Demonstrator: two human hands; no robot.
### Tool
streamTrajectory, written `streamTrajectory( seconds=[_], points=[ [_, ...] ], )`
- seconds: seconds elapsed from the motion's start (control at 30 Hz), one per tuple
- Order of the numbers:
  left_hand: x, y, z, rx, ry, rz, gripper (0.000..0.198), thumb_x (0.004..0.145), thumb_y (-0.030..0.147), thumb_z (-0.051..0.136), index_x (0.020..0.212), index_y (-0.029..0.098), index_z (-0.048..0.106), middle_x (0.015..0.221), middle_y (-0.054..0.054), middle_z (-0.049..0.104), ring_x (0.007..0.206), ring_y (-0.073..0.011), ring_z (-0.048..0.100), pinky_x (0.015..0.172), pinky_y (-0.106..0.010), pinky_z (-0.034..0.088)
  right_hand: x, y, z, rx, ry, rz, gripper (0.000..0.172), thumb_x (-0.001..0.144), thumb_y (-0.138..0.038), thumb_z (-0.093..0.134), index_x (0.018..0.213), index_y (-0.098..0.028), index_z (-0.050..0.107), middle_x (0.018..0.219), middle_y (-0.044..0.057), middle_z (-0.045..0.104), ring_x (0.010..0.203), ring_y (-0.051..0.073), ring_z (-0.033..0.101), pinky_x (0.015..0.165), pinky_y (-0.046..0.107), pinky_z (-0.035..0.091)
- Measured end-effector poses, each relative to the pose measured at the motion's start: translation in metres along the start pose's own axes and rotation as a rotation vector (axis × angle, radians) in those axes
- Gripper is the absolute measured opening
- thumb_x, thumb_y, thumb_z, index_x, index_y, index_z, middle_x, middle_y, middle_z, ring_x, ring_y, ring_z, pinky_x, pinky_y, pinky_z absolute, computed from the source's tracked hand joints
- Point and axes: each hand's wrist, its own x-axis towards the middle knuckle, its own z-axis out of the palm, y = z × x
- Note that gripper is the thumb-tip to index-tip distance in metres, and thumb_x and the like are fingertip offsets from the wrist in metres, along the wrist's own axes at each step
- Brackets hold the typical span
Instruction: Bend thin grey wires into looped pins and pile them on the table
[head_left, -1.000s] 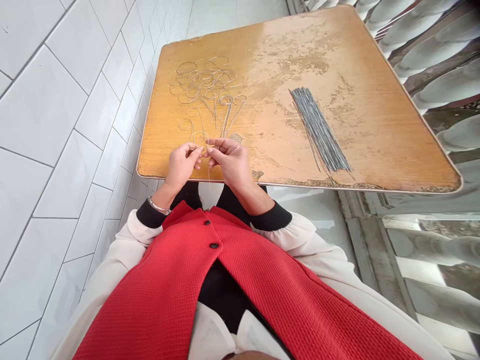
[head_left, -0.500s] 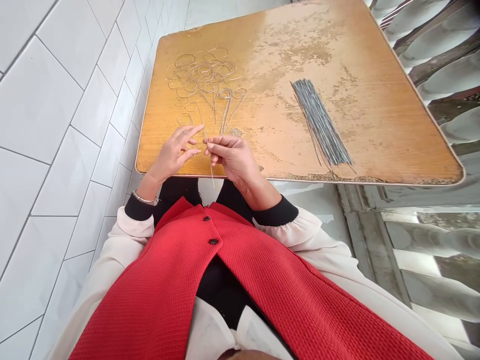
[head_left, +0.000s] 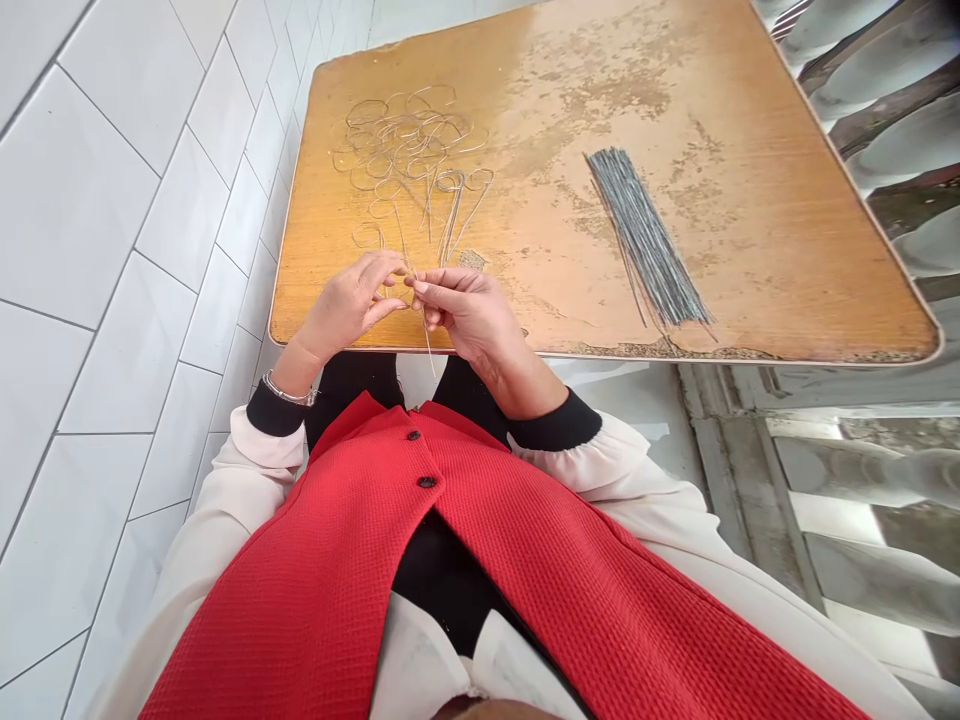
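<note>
Wire in hand
The right hand pinches it; the left hand curves beside it, thumb and fingers apart.

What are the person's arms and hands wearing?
The left hand and right hand wear no gloves. Loose white sleeves gather into snug black cuffs. A thin, silvery bracelet circles the left wrist.

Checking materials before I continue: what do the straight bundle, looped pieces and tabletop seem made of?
Straight bundle: probably metal wire, dull grey, thin straight strands. Looped pieces: likely wire too, slight sheen, thin loops holding shape. Tabletop: wood or laminate, glossy amber, grain visible, surface worn in patches.
</note>
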Motion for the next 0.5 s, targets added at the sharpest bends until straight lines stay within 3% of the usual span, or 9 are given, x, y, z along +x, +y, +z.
streamTrajectory(
  seconds=[0.1, 0.2, 0.5],
  points=[
    [0.000, 0.005, 0.000, 0.042, 0.009, 0.000, 0.013, 0.092, 0.031, 0.064, 0.097, 0.020, 0.068, 0.135, -0.010, 0.065, 0.115, -0.0200, 0.066, 0.090, -0.031, 0.056, 0.000, 0.000, 0.000, -0.022, -0.006, -0.024, 0.027, 0.069, -0.035, 0.089, 0.069, -0.017, 0.068, 0.061, -0.002, 0.063, 0.044, 0.004, 0.045, 0.041, 0.018, 0.037],
    [0.000, 0.009, 0.000, 0.020, 0.051, -0.043, 0.015, 0.090, 0.033, 0.067, 0.081, 0.021, 0.066, 0.135, -0.009, 0.066, 0.121, -0.0215, 0.064, 0.099, -0.033, 0.053, 0.001, 0.000, 0.000, -0.032, -0.017, -0.033, 0.030, 0.070, -0.036, 0.088, 0.065, -0.017, 0.065, 0.059, -0.002, 0.061, 0.043, 0.004, 0.043, 0.041, 0.018, 0.038],
    [-0.004, 0.018, 0.012, -0.199, 0.224, -0.176, 0.019, 0.082, 0.033, 0.078, 0.077, 0.021, 0.065, 0.122, -0.007, 0.070, 0.115, -0.0208, 0.067, 0.099, -0.034, 0.053, 0.004, -0.005, -0.001, -0.128, -0.011, -0.072, 0.026, 0.070, -0.026, 0.083, 0.059, -0.018, 0.061, 0.054, -0.002, 0.059, 0.041, 0.005, 0.043, 0.039, 0.019, 0.037]
  ],
)
